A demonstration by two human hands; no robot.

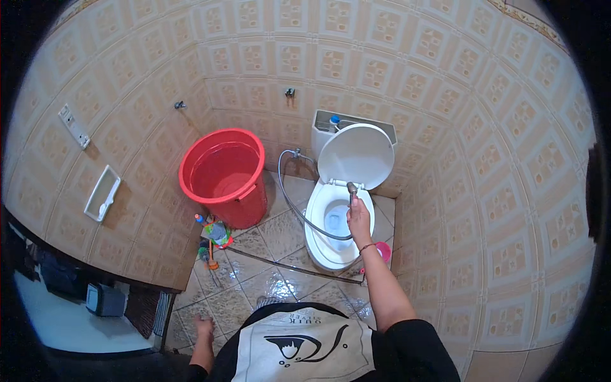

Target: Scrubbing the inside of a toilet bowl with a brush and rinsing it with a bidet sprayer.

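Note:
My right hand (360, 220) grips a handheld bidet sprayer (352, 189) over the bowl of a white toilet (315, 248). From the sprayer a flexible metal hose (282, 186) loops left and back to a wall valve (297, 153). The toilet's lid (355, 155) is raised against the cistern (322, 136), whose top is off so the blue-capped fill valve (335, 119) shows. Bluish water (337, 219) lies in the bowl. Low at my left side, my left hand (204, 325) hangs above the floor, holding nothing that I can see; its fingers are partly curled.
A large red plastic tub (258, 205) holding water stands left of the toilet. Beside it lie cleaning items (218, 234) and an orange-handled brush (212, 260). A pink dipper (383, 250) sits right of the bowl. A low ridge (296, 266) crosses the wet tiled floor (248, 286).

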